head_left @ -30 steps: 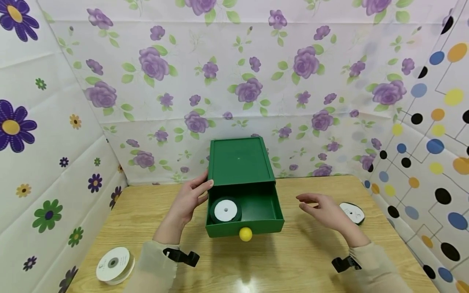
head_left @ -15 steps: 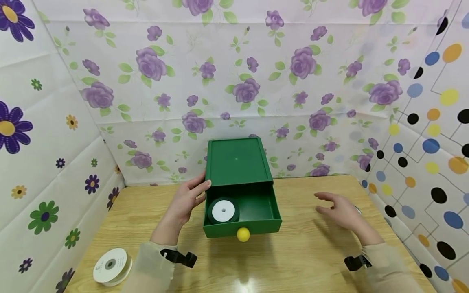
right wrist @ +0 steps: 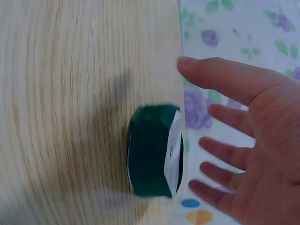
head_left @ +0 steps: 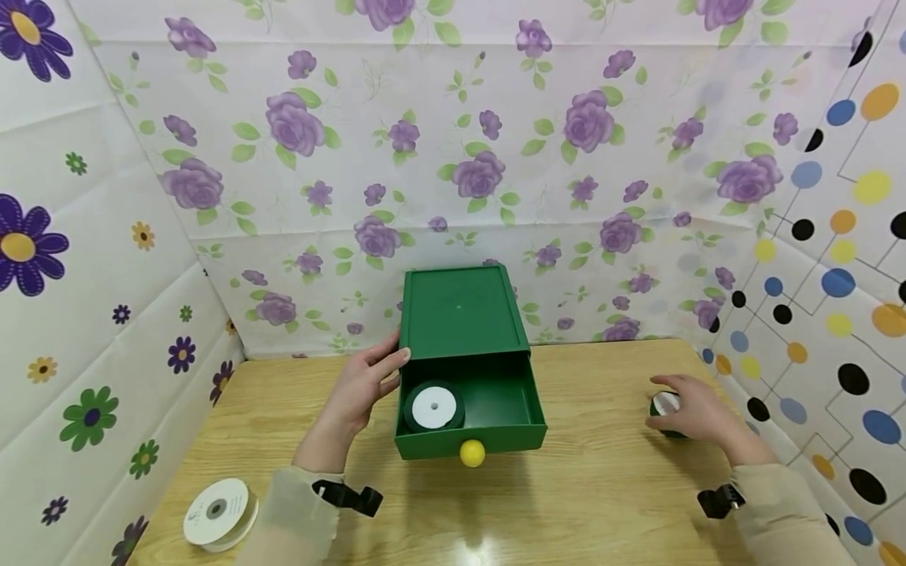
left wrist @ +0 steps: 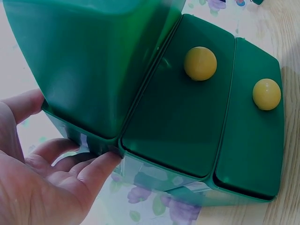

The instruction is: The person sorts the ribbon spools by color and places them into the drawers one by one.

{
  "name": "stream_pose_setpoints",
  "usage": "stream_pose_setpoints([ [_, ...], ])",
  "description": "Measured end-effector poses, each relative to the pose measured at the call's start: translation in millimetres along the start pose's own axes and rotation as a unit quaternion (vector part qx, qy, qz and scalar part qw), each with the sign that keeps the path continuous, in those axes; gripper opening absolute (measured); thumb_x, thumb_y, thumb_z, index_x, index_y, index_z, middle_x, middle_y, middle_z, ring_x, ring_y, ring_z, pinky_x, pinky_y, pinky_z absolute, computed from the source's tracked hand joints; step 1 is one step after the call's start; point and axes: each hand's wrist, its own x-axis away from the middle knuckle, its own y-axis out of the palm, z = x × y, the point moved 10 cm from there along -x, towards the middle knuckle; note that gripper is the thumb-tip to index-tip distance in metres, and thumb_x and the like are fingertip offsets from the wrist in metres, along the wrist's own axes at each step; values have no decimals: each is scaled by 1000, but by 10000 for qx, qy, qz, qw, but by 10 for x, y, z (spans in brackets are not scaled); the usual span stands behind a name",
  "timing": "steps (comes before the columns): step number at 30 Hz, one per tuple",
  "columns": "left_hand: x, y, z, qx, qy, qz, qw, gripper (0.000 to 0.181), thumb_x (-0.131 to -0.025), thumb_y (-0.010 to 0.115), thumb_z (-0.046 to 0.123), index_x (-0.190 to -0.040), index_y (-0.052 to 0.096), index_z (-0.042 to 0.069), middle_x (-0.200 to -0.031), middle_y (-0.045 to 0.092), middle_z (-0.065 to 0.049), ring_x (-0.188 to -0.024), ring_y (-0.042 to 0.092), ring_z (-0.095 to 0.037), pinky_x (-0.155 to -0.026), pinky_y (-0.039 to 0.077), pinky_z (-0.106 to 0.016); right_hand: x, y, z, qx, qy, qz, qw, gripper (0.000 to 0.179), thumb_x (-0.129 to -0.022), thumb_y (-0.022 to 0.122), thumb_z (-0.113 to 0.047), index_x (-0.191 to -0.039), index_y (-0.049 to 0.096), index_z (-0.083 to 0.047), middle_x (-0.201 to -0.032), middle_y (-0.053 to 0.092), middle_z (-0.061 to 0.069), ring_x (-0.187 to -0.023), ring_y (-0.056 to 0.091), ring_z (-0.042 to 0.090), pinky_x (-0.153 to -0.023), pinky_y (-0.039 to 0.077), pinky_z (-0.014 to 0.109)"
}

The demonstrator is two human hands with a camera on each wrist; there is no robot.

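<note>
A green drawer cabinet (head_left: 458,310) stands against the back wall, its top drawer (head_left: 506,440) pulled out by a yellow ball knob. Inside that drawer, at the left, lies a dark ribbon spool (head_left: 433,407) with a white face. My left hand (head_left: 362,387) rests against the cabinet's left side, thumb at the upper front corner; the left wrist view shows its fingertips touching the side wall. At the right of the table, my right hand (head_left: 697,413) is spread above a green ribbon spool (right wrist: 149,152) with a white face, thumb and fingers apart.
A white ribbon spool (head_left: 216,511) lies at the table's front left. Two lower drawers with yellow knobs (left wrist: 200,63) are closed beneath the pulled-out one. Patterned cloth walls (head_left: 538,196) border the wooden table (head_left: 580,495) at back and sides.
My right hand has moved rightward, from beside the cabinet to over the green ribbon spool at the right. The left hand stays against the cabinet, and the drawer has not moved.
</note>
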Motion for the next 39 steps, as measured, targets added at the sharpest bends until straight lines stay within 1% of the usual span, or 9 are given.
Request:
stream_pose_setpoints([
  [3,0,0,-1,-1,-4,3,10000,71,-95,69,35,-155,36,15,-161,28,0,-147,24,-17,-112,36,-47,32,38,159,180,267,-209,9993,91,-75,85,-49,-141,51,4,-136,45,38,-118,45,58,-86,44,67],
  [6,-3,0,-3,-8,-3,1,10000,72,-95,69,35,-155,35,15,-161,28,-1,-148,23,-17,-112,35,-47,58,62,292,212,464,-342,9981,98,-73,84,-54,-142,49,5,-136,44,40,-119,43,58,-87,43,68],
  [12,-3,0,-7,-16,-16,0,10000,72,-95,69,36,-155,36,15,-161,28,0,-147,24,-18,-112,35,-48,70,89,390,260,465,-442,9976,103,-72,83,-59,-142,48,7,-131,49,40,-116,47,57,-88,44,67],
  [17,-7,-4,-14,-16,-7,-8,10000,72,-95,69,37,-155,36,15,-160,29,-1,-147,25,-18,-112,35,-48,61,97,392,247,431,-478,9976,102,-72,83,-59,-141,48,8,-131,51,38,-116,49,56,-88,45,65],
  [22,-10,-5,-19,-34,-14,-23,10000,73,-95,69,37,-155,36,15,-161,28,0,-147,24,-18,-112,35,-48,56,93,375,161,480,-492,9975,96,-74,84,-52,-139,49,9,-131,52,37,-115,51,55,-88,46,64],
  [27,-9,-8,-16,-25,-5,-17,10000,72,-95,69,37,-155,35,16,-160,29,0,-147,24,-17,-112,35,-48,45,85,360,149,651,-504,9965,92,-74,86,-46,-138,50,10,-128,55,36,-111,54,52,-85,47,60],
  [32,-17,-5,-21,0,6,-11,10000,72,-95,69,37,-155,36,15,-160,29,-1,-147,25,-17,-111,36,-48,35,93,334,264,973,-778,9919,92,-74,85,-45,-138,48,10,-119,60,31,-100,60,42,-77,50,53],
  [36,-19,-2,-24,17,2,1,10000,72,-95,69,36,-155,36,15,-160,29,-1,-147,26,-17,-111,36,-48,30,81,293,302,1200,-1004,9872,91,-74,85,-44,-139,48,9,-120,60,31,-101,60,44,-75,51,54],
  [39,-15,-9,-21,24,7,30,10000,71,-95,69,36,-155,37,15,-160,30,-1,-146,26,-17,-111,36,-48,18,65,268,347,1234,-1030,9864,90,-74,86,-43,-138,50,9,-123,59,32,-102,59,46,-75,51,54],
])
